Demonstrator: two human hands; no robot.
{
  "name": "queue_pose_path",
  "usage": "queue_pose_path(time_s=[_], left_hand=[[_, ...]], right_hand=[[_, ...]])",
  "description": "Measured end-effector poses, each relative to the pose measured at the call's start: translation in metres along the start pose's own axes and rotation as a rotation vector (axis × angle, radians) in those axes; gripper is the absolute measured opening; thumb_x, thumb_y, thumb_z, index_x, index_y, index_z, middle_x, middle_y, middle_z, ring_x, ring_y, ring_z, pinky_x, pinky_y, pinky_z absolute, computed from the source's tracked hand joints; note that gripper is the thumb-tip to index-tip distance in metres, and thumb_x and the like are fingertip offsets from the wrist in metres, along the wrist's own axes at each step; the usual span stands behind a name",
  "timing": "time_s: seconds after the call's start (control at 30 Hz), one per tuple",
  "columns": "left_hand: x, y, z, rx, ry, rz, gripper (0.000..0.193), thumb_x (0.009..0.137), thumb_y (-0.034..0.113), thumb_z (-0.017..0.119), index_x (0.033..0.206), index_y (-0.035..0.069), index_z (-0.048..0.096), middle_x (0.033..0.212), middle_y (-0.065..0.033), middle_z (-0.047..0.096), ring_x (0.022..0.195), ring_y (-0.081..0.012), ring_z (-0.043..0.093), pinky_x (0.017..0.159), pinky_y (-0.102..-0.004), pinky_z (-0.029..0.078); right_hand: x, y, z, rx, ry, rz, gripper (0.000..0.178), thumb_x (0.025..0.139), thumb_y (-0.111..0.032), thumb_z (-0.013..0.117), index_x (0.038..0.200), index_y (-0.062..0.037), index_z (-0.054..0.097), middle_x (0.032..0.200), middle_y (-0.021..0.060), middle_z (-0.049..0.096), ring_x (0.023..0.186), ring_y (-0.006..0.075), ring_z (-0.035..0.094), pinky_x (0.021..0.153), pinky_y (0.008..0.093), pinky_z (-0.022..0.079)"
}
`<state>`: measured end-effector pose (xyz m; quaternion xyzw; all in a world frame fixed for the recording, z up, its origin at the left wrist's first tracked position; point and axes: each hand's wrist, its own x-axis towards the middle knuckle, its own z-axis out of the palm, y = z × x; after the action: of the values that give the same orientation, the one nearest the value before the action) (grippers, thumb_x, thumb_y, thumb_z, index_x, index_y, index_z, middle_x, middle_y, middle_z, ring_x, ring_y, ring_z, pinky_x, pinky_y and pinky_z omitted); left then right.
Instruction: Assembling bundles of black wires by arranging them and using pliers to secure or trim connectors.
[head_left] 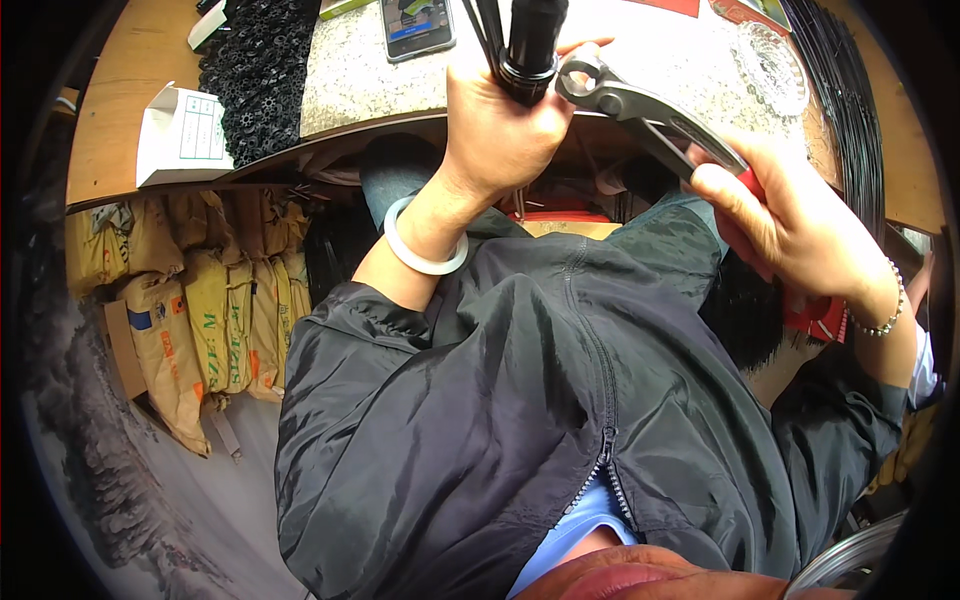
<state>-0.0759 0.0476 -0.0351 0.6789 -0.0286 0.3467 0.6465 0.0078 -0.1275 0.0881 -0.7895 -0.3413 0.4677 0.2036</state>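
Observation:
At the front edge of the worktop, my left hand (507,135) is closed round a black cylindrical part (535,45) with thin black rods (486,30) beside it. The part stands roughly upright, and its upper end runs out of view. My right hand (790,205) grips a pair of grey metal pliers (650,112), with a bit of red handle showing by the thumb. The rounded jaws of the pliers lie against or just beside the left fingertips, right of the black part. Whether anything is caught in the jaws I cannot tell.
A heap of small black plastic pieces (262,85) covers the worktop's left, beside a white carton (185,135). A phone (418,28) lies behind. On the right are a clear glass dish (768,68) and a bundle of long black rods (848,110). Sacks (165,350) stand below left.

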Motion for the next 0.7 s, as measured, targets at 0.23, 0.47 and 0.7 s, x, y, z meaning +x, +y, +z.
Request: queue_pose_path(time_s=[0.23, 0.47, 0.7], left_hand=[[0.011, 0.001, -0.004, -0.158, 0.088, -0.239, 0.024, 0.078, -0.011, 0.05, 0.102, -0.011, 0.056, 0.078, -0.0076, 0.062, 0.066, -0.0094, 0.058, 0.062, -0.023, 0.047], [0.004, 0.02, 0.003, -0.111, 0.06, -0.217, 0.025, 0.079, -0.009, 0.049, 0.103, -0.012, 0.055, 0.08, -0.0087, 0.062, 0.066, -0.0084, 0.057, 0.06, -0.0209, 0.045], [0.024, -0.039, -0.009, -0.214, -0.314, 0.684, 0.028, 0.079, -0.007, 0.05, 0.106, -0.01, 0.055, 0.077, -0.0035, 0.06, 0.059, -0.0031, 0.049, 0.051, -0.0168, 0.037]], right_hand=[[0.011, 0.019, 0.006, 0.075, -0.011, -0.201, 0.032, 0.092, -0.018, 0.044, 0.12, -0.002, 0.046, 0.071, 0.0042, 0.056, 0.062, 0.0088, 0.052, 0.061, 0.0231, 0.044], [0.011, 0.025, 0.007, 0.139, -0.021, -0.2, 0.033, 0.092, -0.019, 0.045, 0.12, -0.0024, 0.047, 0.077, 0.0059, 0.058, 0.073, 0.0106, 0.054, 0.072, 0.0251, 0.043], [0.006, 0.021, 0.005, 0.127, 0.007, -0.222, 0.034, 0.092, -0.021, 0.045, 0.122, -0.0042, 0.047, 0.075, 0.0048, 0.058, 0.073, 0.0096, 0.054, 0.071, 0.0239, 0.044]])
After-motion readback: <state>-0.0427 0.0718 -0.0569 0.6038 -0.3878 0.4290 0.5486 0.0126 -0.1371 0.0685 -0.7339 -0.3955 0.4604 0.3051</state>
